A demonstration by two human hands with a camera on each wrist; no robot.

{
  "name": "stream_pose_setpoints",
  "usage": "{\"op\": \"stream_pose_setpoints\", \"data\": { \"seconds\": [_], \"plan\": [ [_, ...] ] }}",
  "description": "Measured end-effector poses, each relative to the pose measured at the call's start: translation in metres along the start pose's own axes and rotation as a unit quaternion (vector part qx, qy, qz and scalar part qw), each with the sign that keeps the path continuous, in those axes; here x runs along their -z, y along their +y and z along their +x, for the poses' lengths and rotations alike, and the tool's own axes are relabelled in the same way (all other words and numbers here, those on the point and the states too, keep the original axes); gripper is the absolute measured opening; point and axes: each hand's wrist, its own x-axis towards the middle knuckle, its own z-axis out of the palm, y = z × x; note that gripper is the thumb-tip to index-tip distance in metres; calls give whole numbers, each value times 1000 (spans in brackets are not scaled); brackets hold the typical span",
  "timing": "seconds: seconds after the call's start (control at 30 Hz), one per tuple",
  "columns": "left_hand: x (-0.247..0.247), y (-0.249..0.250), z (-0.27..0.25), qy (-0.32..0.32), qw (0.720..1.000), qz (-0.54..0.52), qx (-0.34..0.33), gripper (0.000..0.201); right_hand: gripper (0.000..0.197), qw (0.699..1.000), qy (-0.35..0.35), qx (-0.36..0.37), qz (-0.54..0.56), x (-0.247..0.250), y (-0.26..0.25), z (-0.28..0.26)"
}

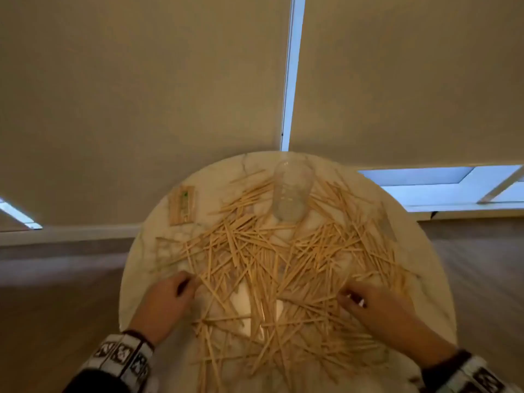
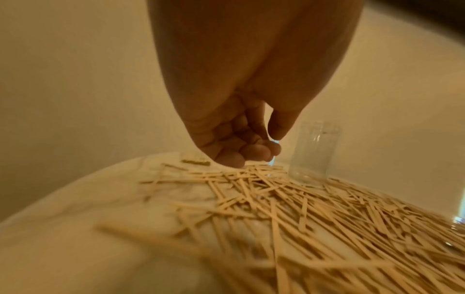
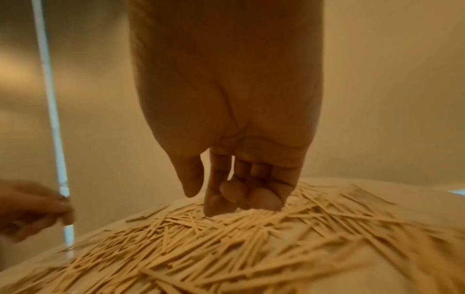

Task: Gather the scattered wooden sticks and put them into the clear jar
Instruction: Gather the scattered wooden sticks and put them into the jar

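Note:
Many thin wooden sticks lie scattered over the round marble table. The clear jar stands upright and empty at the table's far middle, and it also shows in the left wrist view, jar. My left hand is at the pile's near left edge. Its fingers are curled just above the sticks with the thumb apart, left hand. My right hand is at the near right, fingers curled down onto the sticks, right hand. No stick shows in either hand.
A small flat packet lies at the table's far left. A faint clear piece lies at the far right. The table edge is close on both sides of the hands, with floor below. Blinds hang behind the table.

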Motion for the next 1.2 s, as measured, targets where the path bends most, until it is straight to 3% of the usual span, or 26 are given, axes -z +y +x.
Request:
{"op": "stream_pose_setpoints", "data": {
  "seconds": [0.07, 0.13, 0.17, 0.33, 0.47, 0.7, 0.93, 1.07, 1.2],
  "plan": [
    [-73, -16, 42, 10, 999, 49, 0, 22, 15, 999, 7, 35, -27, -5, -7, 22],
    [-96, -22, 64, -7, 997, 62, -35, 22, 20, 996, 11, 68, -62, -9, -15, 38],
    [-106, -31, 73, 20, 996, 73, -54, 23, 23, 992, 13, 88, -84, -16, -16, 44],
    [-119, -42, 82, 22, 990, 107, -89, 33, 29, 973, -27, 125, -191, -33, -27, 49],
    [-119, -45, 74, 30, 983, 141, -117, 35, 35, 956, -17, 131, -263, -42, -33, 34],
    [-130, -48, 7, 57, 973, 179, -132, 32, 37, 947, 10, 148, -283, -65, -33, -26],
    [-140, -68, -37, 14, 966, 211, -150, 23, 36, 948, -14, 153, -280, -83, -49, -57],
    [-145, -74, -24, -10, 956, 260, -135, 34, 59, 936, 23, 145, -319, -102, -67, -35],
    [-154, -67, -5, -19, 939, 340, -53, 60, 83, 936, 31, 110, -333, -118, -85, -15]
  ]
}}
